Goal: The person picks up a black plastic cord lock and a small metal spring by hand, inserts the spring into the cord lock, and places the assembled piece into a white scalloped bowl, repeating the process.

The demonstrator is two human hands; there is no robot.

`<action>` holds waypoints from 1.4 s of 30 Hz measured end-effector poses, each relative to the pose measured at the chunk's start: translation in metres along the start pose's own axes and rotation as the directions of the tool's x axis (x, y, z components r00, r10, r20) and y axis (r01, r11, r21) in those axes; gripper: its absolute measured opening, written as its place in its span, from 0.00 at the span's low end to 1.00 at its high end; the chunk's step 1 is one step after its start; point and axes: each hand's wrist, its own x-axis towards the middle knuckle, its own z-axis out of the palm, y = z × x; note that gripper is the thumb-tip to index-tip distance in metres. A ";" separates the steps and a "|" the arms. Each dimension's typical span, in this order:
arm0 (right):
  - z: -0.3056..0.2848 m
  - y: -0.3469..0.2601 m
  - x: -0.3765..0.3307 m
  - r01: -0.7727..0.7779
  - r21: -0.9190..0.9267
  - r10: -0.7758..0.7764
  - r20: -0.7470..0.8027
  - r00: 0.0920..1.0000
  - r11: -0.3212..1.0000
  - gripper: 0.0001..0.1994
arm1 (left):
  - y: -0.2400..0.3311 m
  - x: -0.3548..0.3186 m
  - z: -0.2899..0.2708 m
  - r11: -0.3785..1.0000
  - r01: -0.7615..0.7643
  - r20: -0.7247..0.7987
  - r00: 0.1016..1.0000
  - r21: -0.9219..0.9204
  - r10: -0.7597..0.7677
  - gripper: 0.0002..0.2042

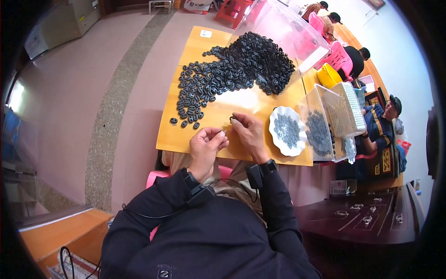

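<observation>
My left hand (204, 151) is closed in a pinch above the table's front edge. Something tiny shows at its fingertips, too small to name. Just to the right, apart from it, my right hand (251, 135) pinches a small black piece (232, 118) between thumb and fingers. Beyond both hands spreads a big heap of black oval pieces (260, 60), and looser ones with two holes (193, 93) lie at its left. Near my right hand stands a white scalloped dish (275, 143) with many small grey pieces (287, 131).
Along the right of the wooden table (174, 135) stand a clear plastic bin (341, 104) with dark pieces, a white perforated basket (348, 109) and a yellow bowl (329, 75). A large clear box (311, 51) is at the back. Another person (378, 123) sits at the right.
</observation>
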 end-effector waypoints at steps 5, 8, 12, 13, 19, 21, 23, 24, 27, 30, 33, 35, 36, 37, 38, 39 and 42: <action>-0.013 -0.001 -0.032 -0.207 0.257 0.195 0.073 0.978 0.944 0.11 | -0.001 0.001 0.004 1.000 -0.013 0.032 0.999 -0.025 0.014 0.05; -0.017 0.000 -0.041 -0.254 0.320 0.230 0.111 0.967 0.913 0.12 | 0.000 0.000 0.004 1.000 -0.001 0.047 0.999 -0.002 0.001 0.04; -0.014 -0.012 -0.050 -0.298 0.403 0.278 0.110 0.954 0.865 0.11 | -0.005 0.000 0.001 1.000 0.012 0.067 0.998 -0.014 -0.011 0.04; -0.014 -0.013 -0.052 -0.298 0.406 0.279 0.108 0.954 0.864 0.11 | -0.006 0.000 0.001 1.000 0.013 0.059 0.998 -0.007 -0.012 0.04; -0.016 -0.009 -0.053 -0.285 0.427 0.260 0.117 0.959 0.858 0.10 | -0.008 -0.001 0.001 0.999 0.030 0.041 0.999 0.014 -0.031 0.05; -0.016 -0.007 -0.052 -0.277 0.439 0.244 0.132 0.961 0.855 0.10 | -0.008 -0.001 0.000 0.999 0.029 0.039 0.999 0.023 -0.030 0.05; -0.016 -0.008 -0.053 -0.281 0.455 0.249 0.131 0.960 0.845 0.10 | -0.007 -0.001 0.001 0.999 0.032 0.050 0.998 0.014 -0.033 0.05; -0.015 -0.009 -0.053 -0.286 0.471 0.254 0.131 0.958 0.835 0.10 | -0.007 -0.001 0.000 0.999 0.033 0.049 0.998 0.015 -0.034 0.05; -0.014 -0.014 -0.053 -0.293 0.452 0.270 0.116 0.956 0.842 0.11 | -0.008 -0.001 0.000 0.999 0.033 0.048 0.998 0.025 -0.034 0.05; -0.015 -0.007 -0.053 -0.278 0.439 0.244 0.132 0.961 0.854 0.11 | -0.008 -0.001 0.000 0.999 0.034 0.045 0.998 0.020 -0.035 0.05; -0.017 -0.004 -0.052 -0.270 0.407 0.225 0.156 0.962 0.872 0.10 | -0.008 -0.001 0.001 0.999 0.034 0.037 0.999 0.030 -0.035 0.05; -0.017 -0.006 -0.053 -0.274 0.402 0.227 0.162 0.960 0.873 0.10 | -0.008 -0.001 0.000 0.999 0.031 0.034 0.999 0.020 -0.032 0.05; -0.017 -0.007 -0.053 -0.276 0.397 0.228 0.165 0.960 0.875 0.10 | -0.008 -0.001 0.001 0.999 0.032 0.034 0.999 0.021 -0.033 0.05; -0.018 -0.007 -0.053 -0.276 0.397 0.229 0.164 0.960 0.875 0.10 | -0.008 -0.001 0.001 0.999 0.033 0.034 0.999 0.028 -0.034 0.05; -0.018 -0.006 -0.053 -0.280 0.391 0.233 0.162 0.959 0.877 0.10 | -0.008 -0.001 0.001 0.999 0.034 0.033 0.999 0.034 -0.035 0.05; -0.018 -0.005 -0.052 -0.283 0.384 0.238 0.161 0.958 0.879 0.10 | -0.008 -0.001 0.001 0.999 0.035 0.032 0.999 0.034 -0.036 0.05; -0.017 -0.006 -0.053 -0.280 0.379 0.243 0.144 0.959 0.882 0.10 | -0.008 -0.001 0.001 0.999 0.031 0.029 0.999 0.024 -0.032 0.05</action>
